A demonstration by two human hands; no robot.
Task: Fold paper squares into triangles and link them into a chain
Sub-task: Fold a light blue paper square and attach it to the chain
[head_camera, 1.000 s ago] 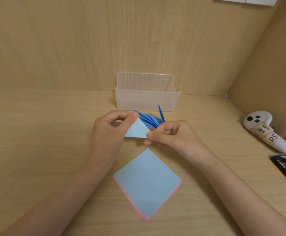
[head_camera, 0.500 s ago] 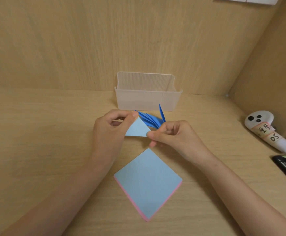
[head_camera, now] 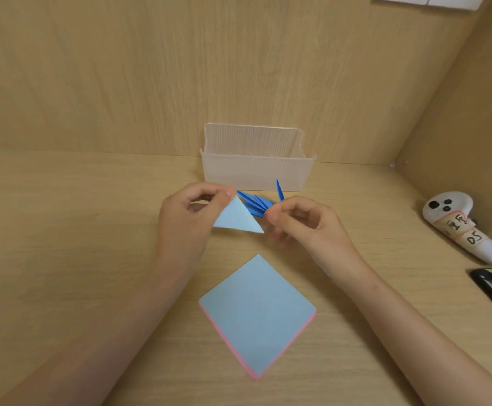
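Head view: light wood desk boxed by wood panels, clear plastic box at the back, white controller far right. Left hand pinches the top corner of a pale blue folded triangle, lifted over the desk, dark blue triangle chain lying just behind it. Right hand fingers curled, tips beside the chain's end, blurred, cannot tell if gripping; paper stack flat, nearer the person
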